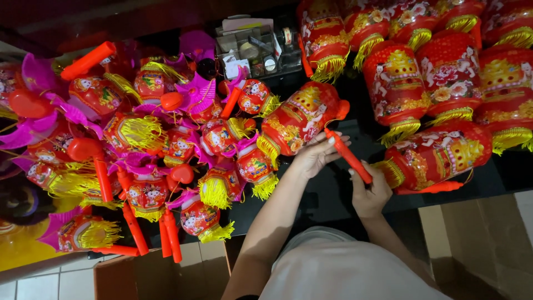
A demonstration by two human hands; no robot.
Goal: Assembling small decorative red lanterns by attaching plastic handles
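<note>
Lying on its side on the dark table (333, 194), a red and gold lantern (297, 119) is steadied at its fringed end by the left hand (316, 153), fingers spread flat against it. The orange handle stick (348, 157), running from the lantern's top, is clamped in the right hand (369, 194). Left of the lantern a heap of small lanterns with pink paper (144, 150) is seen; right of it, large lanterns (438, 83); behind it, a clear organiser tray (252, 50).
</note>
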